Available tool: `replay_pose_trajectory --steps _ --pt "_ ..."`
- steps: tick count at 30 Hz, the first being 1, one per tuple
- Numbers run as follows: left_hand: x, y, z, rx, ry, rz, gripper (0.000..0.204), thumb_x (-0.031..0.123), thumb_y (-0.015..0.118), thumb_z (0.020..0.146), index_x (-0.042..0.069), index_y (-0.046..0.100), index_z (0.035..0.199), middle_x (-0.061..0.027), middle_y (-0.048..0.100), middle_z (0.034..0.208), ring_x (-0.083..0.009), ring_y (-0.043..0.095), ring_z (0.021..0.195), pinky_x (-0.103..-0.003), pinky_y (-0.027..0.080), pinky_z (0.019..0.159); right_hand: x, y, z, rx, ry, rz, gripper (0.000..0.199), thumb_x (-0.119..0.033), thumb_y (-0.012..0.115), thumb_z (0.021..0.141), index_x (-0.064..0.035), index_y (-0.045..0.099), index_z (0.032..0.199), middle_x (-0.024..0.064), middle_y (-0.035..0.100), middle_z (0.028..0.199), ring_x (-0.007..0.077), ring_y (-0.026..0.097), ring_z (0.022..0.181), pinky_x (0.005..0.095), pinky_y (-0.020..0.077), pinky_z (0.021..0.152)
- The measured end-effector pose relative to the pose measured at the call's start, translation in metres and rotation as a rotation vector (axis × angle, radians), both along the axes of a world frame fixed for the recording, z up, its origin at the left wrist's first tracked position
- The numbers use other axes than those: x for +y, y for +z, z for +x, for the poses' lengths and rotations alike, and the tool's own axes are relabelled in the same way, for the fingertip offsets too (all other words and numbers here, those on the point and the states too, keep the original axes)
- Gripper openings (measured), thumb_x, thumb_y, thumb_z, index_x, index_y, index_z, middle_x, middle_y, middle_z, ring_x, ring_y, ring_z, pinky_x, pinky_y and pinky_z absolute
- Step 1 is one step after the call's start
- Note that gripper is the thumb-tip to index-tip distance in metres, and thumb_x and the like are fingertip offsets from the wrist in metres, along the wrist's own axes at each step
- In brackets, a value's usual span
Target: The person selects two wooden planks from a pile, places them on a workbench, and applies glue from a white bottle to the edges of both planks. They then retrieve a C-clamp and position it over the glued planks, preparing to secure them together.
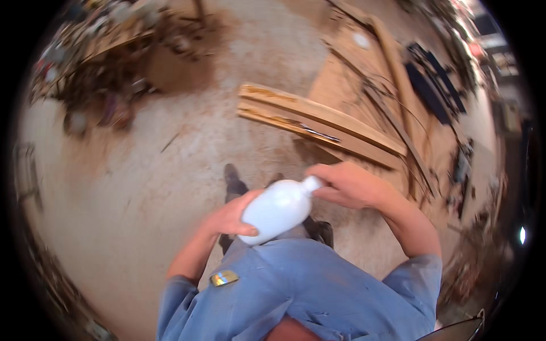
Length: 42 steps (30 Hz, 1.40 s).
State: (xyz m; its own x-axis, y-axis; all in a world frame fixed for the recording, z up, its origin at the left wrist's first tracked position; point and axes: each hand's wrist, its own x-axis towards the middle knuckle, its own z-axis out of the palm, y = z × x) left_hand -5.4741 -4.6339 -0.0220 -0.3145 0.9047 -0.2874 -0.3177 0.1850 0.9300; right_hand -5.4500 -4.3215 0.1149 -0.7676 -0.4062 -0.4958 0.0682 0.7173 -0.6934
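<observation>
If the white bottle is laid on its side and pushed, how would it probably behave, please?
The white bottle would probably roll, as its body looks round. Its smooth, shiny surface may make it slippery. It is probably fairly stiff, with no visible dents.

White bottle (276, 213), faded blue shirt (341, 290), yellowish-tan beam (324, 118), seemingly dark shoes (232, 175)

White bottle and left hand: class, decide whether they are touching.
Touching: the head view shows the left hand at the lower end of the white bottle, thumb against its side.
</observation>
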Motion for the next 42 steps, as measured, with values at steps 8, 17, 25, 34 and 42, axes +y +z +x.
replay_pose_trajectory --steps 8,17,25,34,42 --pt "-0.043 0.011 0.013 -0.025 0.106 -0.050 0.102 0.040 0.076 0.063 0.000 0.033 0.148 -0.0204 0.049 0.139 -0.0314 0.048 0.129 -0.040 0.038 0.108 -0.044 -0.001 -0.019 0.050 0.013 -0.143 0.035 -0.031 0.058 0.094 -0.0009 0.060 0.111 0.0231 0.065 0.089 0.0416 0.062 0.082 0.0446 0.0486 0.074" --pt "-0.080 0.002 -0.012 0.055 0.237 -0.031 0.106 0.049 0.078 0.059 0.001 0.038 0.144 -0.0176 0.053 0.136 -0.0292 0.051 0.126 -0.043 0.039 0.107 -0.080 -0.013 -0.051 0.275 0.064 -0.250 0.041 -0.037 0.055 0.095 0.0000 0.063 0.110 0.0240 0.066 0.090 0.0431 0.062 0.086 0.0491 0.0491 0.079" --pt "-0.086 0.019 -0.053 -0.130 0.184 -0.069 0.108 0.051 0.081 0.057 -0.002 0.041 0.142 -0.0171 0.055 0.132 -0.0273 0.054 0.121 -0.041 0.042 0.102 -0.097 -0.009 -0.044 0.193 -0.159 -0.237 0.034 -0.032 0.059 0.095 -0.0028 0.064 0.111 0.0227 0.067 0.089 0.0436 0.062 0.081 0.0501 0.0485 0.075" --pt "-0.055 0.023 -0.075 -0.063 0.001 -0.090 0.107 0.050 0.083 0.056 -0.002 0.042 0.141 -0.0164 0.055 0.130 -0.0260 0.055 0.119 -0.040 0.044 0.099 -0.077 -0.007 -0.001 0.297 -0.342 -0.183 0.038 -0.036 0.054 0.096 -0.0011 0.064 0.107 0.0234 0.066 0.086 0.0439 0.062 0.083 0.0499 0.0487 0.076" --pt "0.001 0.034 -0.058 0.020 -0.069 -0.095 0.110 0.054 0.084 0.058 -0.001 0.039 0.142 -0.0162 0.055 0.126 -0.0264 0.056 0.115 -0.041 0.046 0.095 -0.033 -0.012 0.036 0.545 -0.385 -0.212 0.034 -0.033 0.055 0.095 -0.0019 0.064 0.104 0.0220 0.067 0.085 0.0438 0.063 0.082 0.0500 0.0494 0.073"
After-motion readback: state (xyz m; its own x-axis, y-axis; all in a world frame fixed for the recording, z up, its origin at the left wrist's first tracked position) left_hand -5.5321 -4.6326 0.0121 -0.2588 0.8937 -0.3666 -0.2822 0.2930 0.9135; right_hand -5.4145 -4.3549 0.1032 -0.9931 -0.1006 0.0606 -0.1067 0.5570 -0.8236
